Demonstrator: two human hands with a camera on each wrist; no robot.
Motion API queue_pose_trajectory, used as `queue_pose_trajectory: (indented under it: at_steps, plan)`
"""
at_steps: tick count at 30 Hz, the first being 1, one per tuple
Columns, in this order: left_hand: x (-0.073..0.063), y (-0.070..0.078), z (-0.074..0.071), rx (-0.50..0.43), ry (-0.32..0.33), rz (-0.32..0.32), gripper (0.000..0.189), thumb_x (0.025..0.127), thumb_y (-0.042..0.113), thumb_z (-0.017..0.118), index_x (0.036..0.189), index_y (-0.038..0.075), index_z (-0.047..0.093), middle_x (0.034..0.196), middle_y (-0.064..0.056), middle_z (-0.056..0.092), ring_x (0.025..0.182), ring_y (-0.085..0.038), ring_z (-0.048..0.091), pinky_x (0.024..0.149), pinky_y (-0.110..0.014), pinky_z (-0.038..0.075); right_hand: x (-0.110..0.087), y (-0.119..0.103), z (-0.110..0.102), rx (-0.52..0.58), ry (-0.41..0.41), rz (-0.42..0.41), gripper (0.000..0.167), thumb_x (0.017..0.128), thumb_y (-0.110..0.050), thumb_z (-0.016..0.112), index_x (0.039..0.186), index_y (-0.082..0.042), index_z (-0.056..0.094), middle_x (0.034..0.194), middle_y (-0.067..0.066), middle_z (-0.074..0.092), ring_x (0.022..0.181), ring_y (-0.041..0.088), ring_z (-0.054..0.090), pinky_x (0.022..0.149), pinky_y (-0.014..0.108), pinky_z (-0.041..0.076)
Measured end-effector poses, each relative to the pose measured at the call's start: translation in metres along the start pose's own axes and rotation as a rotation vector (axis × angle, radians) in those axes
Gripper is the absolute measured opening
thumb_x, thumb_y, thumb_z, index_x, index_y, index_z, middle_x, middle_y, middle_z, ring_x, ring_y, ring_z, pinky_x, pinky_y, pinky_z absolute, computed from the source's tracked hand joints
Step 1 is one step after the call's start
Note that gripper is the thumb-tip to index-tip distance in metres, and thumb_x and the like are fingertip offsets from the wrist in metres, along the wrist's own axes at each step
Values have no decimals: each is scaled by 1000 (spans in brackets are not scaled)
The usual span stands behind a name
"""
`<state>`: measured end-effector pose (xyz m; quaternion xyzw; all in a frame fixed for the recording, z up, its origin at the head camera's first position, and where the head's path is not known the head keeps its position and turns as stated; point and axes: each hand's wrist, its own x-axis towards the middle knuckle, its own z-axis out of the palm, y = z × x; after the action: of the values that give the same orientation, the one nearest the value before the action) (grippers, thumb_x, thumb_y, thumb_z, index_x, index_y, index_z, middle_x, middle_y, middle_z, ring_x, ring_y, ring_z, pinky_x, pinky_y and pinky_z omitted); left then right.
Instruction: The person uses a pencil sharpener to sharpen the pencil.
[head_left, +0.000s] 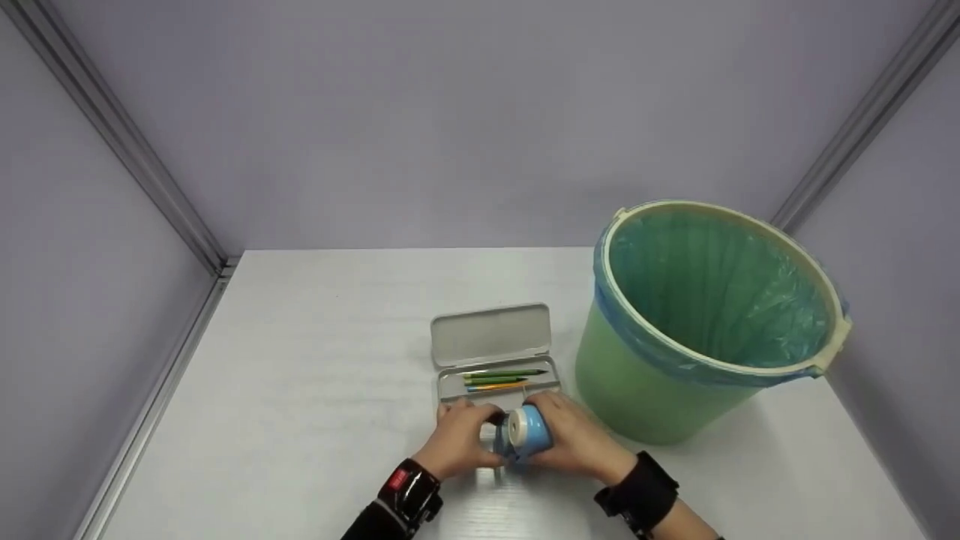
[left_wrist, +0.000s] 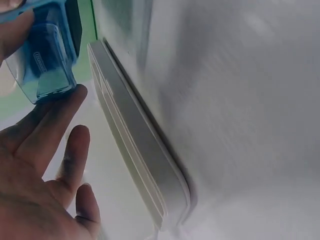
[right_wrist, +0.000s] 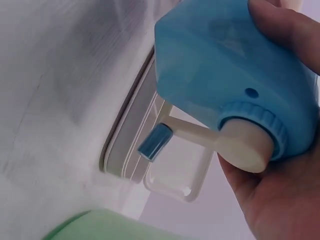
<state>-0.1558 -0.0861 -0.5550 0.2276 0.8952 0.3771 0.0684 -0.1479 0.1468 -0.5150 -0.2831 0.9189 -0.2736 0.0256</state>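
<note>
Above the table's near middle, my right hand (head_left: 577, 442) grips a blue pencil sharpener (head_left: 535, 429) with a cream crank. In the right wrist view its crank handle (right_wrist: 190, 132) sticks out to the side, with a blue knob at the end. My left hand (head_left: 454, 442) pinches the sharpener's clear blue shavings drawer (left_wrist: 47, 75) between thumb and fingers. Whether the drawer is fully out of the body cannot be told. Just beyond the hands lies an open grey pencil case (head_left: 491, 335), holding several green, orange and blue pencils (head_left: 504, 373).
A large green trash bin (head_left: 645, 375), lined with a blue plastic bag (head_left: 712, 285), stands to the right, close to my right hand. The white table (head_left: 300, 360) is bounded by pale walls (head_left: 480, 127) at the back and sides.
</note>
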Motion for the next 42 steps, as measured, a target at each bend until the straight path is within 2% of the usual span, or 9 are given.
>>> queue_pose_trajectory:
  at_steps: [5, 11, 16, 19, 24, 26, 31, 34, 42]
  plan:
    - [9, -5, 21, 50, 55, 20, 58, 65, 23, 102, 115, 10, 76, 108, -4, 81, 95, -15, 57, 90, -40, 34, 4, -5, 2, -13, 10, -20, 70, 71, -14, 96, 130, 0, 60, 123, 17, 70, 115, 37, 66, 104, 54, 56]
    - [22, -40, 60, 163, 152, 43, 62, 61, 37, 103, 111, 15, 76, 101, 3, 79, 89, -8, 53, 85, -34, 32, 6, -3, 7, -48, 17, -26, 70, 68, -10, 96, 128, 0, 60, 122, 16, 70, 115, 37, 67, 104, 53, 56]
    - [14, -21, 46, 149, 114, 22, 60, 64, 35, 103, 113, 13, 77, 103, 0, 80, 89, -13, 54, 83, -37, 34, 6, 0, 14, -128, 1, -30, 69, 70, -17, 99, 126, -4, 60, 120, 14, 70, 111, 33, 67, 100, 50, 57]
    - [12, -21, 41, 157, 89, 23, 64, 67, 34, 102, 120, 11, 76, 110, -2, 82, 90, -18, 57, 82, -38, 34, 6, 2, 19, -162, -2, -27, 69, 69, -17, 100, 124, -4, 60, 117, 13, 70, 108, 32, 67, 97, 49, 58]
    - [19, -52, 41, 165, 116, 13, 65, 74, 31, 97, 131, 10, 73, 123, -8, 81, 105, -31, 69, 92, -49, 48, 6, 6, 20, -168, -36, 10, 72, 70, -20, 99, 128, -3, 60, 119, 15, 69, 108, 34, 67, 98, 53, 56]
    - [20, -61, 35, 206, 182, 27, 63, 79, 31, 95, 133, 9, 72, 125, -11, 80, 110, -34, 71, 94, -54, 53, 7, 6, 17, -156, -53, 26, 75, 76, -28, 98, 135, -1, 59, 126, 19, 69, 115, 38, 67, 101, 57, 55]
    - [5, -23, -15, 320, 346, 19, 57, 91, 28, 88, 137, 2, 67, 143, -23, 69, 123, -43, 67, 101, -63, 54, 12, 2, 4, -165, 10, 11, 77, 92, -37, 85, 149, 4, 53, 146, 30, 62, 136, 49, 60, 111, 67, 50]
    - [-1, -2, -40, 382, 391, -34, 56, 93, 27, 86, 138, 1, 65, 152, -26, 62, 135, -46, 61, 111, -66, 48, 16, -1, -4, -185, 84, 2, 72, 99, -32, 78, 152, 7, 51, 154, 33, 56, 144, 53, 53, 116, 71, 44]
    - [-4, 3, -53, 471, 340, -84, 73, 92, 38, 84, 151, 3, 59, 165, -27, 50, 153, -55, 44, 124, -75, 32, 22, 2, -10, -255, 111, 3, 75, 104, -43, 66, 160, 4, 46, 167, 33, 44, 157, 55, 39, 123, 77, 32]
